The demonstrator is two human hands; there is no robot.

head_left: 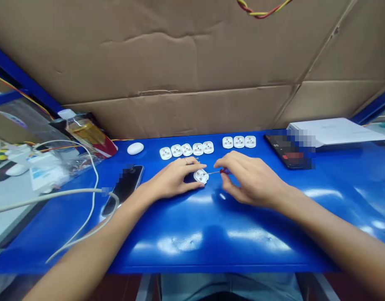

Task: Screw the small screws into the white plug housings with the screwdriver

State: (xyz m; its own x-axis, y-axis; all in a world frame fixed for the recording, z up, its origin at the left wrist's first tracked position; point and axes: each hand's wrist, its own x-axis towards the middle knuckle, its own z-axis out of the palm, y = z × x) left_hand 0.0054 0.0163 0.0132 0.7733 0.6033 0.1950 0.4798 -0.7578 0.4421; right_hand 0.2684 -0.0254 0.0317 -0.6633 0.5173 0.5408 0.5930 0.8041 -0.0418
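Observation:
My left hand [176,177] grips a small white plastic plug housing [201,176] between thumb and fingers, low over the blue tabletop. Brass-coloured metal parts show inside the housing. In my right hand [247,177] is a screwdriver [223,171] with a red handle, pinched between thumb and fingers. Its thin metal shaft points left, and the tip reaches the housing's inside. Behind my hands lies a row of several similar white housings [186,149]. Three more housings [239,142] sit side by side farther right.
A dark phone [125,188] lies by my left forearm, with a white cable [94,192] looping over the table. Another phone [288,152] and a white box [336,130] are at the right. A white oval object [135,148] and a bottle [87,133] stand left; cardboard [186,62] lines the back.

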